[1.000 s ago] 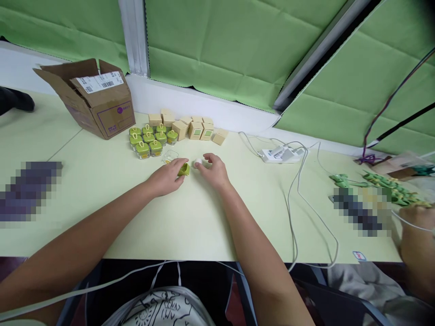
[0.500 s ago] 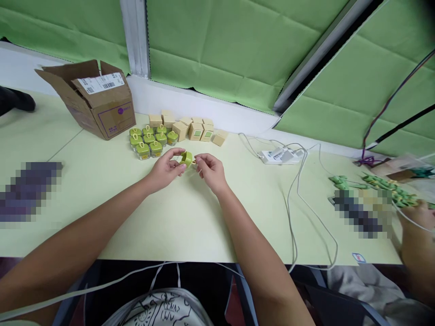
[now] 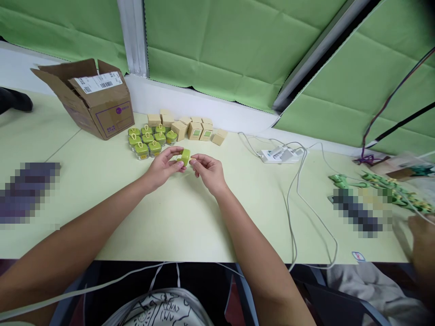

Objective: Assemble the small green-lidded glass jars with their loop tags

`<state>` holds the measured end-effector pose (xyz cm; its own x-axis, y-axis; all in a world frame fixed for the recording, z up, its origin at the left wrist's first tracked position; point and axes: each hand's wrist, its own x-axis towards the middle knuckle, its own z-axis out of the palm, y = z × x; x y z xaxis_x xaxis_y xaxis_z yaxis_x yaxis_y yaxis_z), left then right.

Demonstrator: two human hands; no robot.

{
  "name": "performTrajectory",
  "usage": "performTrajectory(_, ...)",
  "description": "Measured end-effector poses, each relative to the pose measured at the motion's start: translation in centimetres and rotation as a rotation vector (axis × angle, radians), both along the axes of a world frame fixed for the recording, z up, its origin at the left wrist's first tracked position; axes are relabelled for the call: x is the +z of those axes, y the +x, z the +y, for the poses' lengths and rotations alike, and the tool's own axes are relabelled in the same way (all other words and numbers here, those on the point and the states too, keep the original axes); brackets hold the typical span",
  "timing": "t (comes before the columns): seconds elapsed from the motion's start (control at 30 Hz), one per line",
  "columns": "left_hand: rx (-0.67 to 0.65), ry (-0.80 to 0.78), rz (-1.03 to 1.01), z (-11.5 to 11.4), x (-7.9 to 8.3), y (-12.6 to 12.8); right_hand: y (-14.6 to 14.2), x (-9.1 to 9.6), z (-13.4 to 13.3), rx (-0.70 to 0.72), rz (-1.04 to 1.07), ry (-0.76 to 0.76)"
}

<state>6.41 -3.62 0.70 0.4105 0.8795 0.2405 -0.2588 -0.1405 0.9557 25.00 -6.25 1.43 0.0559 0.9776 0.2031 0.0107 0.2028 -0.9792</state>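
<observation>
A small green lid is held between my two hands above the table. My left hand grips its left side between thumb and fingers. From the right, my right hand pinches at a pale loop on the lid, mostly hidden by the fingertips. Just beyond my left hand stand several small clear jars, capped with similar green lids that carry yellowish loops. Behind these are several small tan boxes, some with a green square on the front.
An open cardboard box stands at the back left. A white power strip with plugs and trailing white cables lies to the right. Green decorative pieces and another person's hand are at far right.
The lid has turned, so its hollow underside no longer shows and its outer side faces me. Both hands have shifted slightly left. The other person's hand has moved lower at far right.
</observation>
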Motion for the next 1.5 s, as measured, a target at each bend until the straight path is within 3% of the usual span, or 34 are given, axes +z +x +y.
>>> performTrajectory(0.3, 0.012, 0.090, 0.068, 0.1, 0.1, -0.1, -0.3, 0.2, -0.3, 0.015, 0.107, -0.004)
performTrajectory(0.53, 0.030, 0.171, 0.162, -0.4, 0.2, -0.1, -0.3, 0.3, -0.4, 0.041, 0.237, -0.095)
performTrajectory(0.9, 0.221, 0.521, 0.214, -2.1, 1.2, 0.4, -0.4, 0.2, -0.4, 0.098, 0.471, -0.230)
performTrajectory(1.2, 0.396, 0.468, 0.302, -2.0, 1.4, 0.5, -0.8, -0.2, -0.4, 0.069, 0.348, -0.175)
performTrajectory(1.5, 0.429, 0.471, 0.396, -1.8, 1.5, 0.5, -1.3, 0.2, -1.1, 0.147, 0.282, -0.097)
